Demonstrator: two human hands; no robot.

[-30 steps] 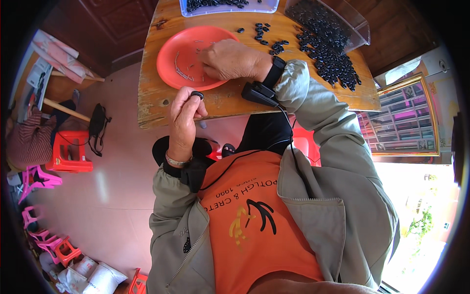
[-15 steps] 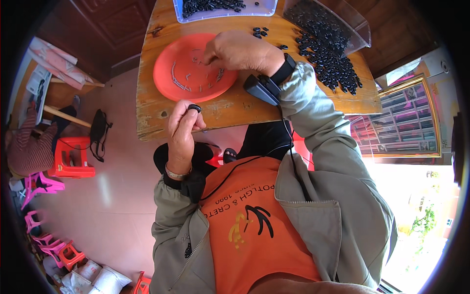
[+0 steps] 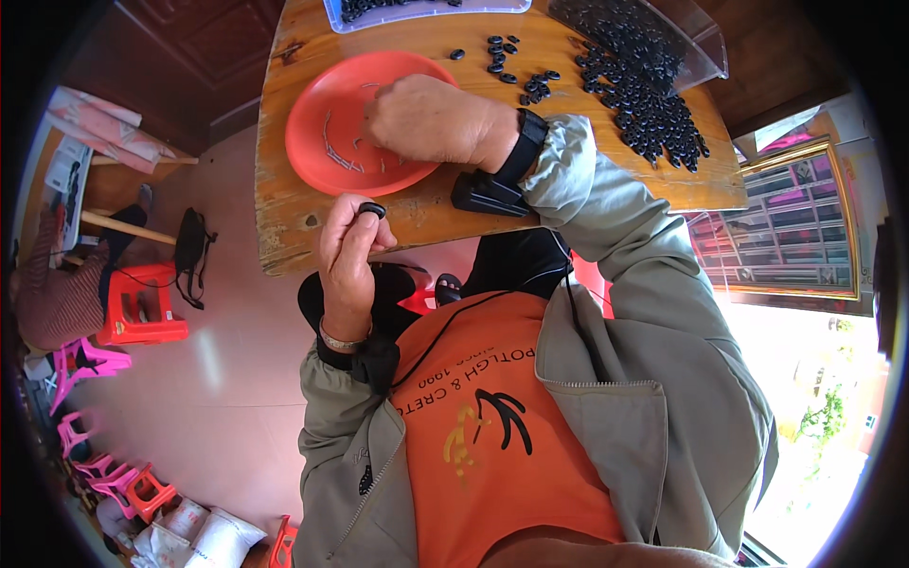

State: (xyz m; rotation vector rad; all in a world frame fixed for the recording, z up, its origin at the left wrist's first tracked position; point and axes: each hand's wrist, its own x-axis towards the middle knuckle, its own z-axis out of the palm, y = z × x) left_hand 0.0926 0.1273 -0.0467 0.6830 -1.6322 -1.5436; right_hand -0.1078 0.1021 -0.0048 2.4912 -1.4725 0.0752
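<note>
My left hand [image 3: 348, 260] is raised at the table's near edge, its thumb and fingers pinched on a small black oval piece [image 3: 372, 209]. My right hand [image 3: 436, 118] is over the round orange-red plate [image 3: 305, 142], fingers curled down toward its surface. Its fingertips are mostly hidden behind the hand, so I cannot see what they pinch. Thin silvery slivers [image 3: 343, 159] lie scattered and in short rows on the plate, a few just left of my right fingers.
On the wooden table [image 3: 284, 222] small black oval pieces [image 3: 535, 90] lie beyond my right wrist. A big pile [image 3: 653, 123] spills from a tipped clear bin [image 3: 705, 59]. A pale plastic tray [image 3: 426, 14] stands at the back. At far left a person [image 3: 62, 298] sits near red stools [image 3: 142, 317].
My right hand has shifted left and nearer to me over the plate, uncovering more black pieces beyond the wrist. My left hand stays nearly still with its black oval piece.
</note>
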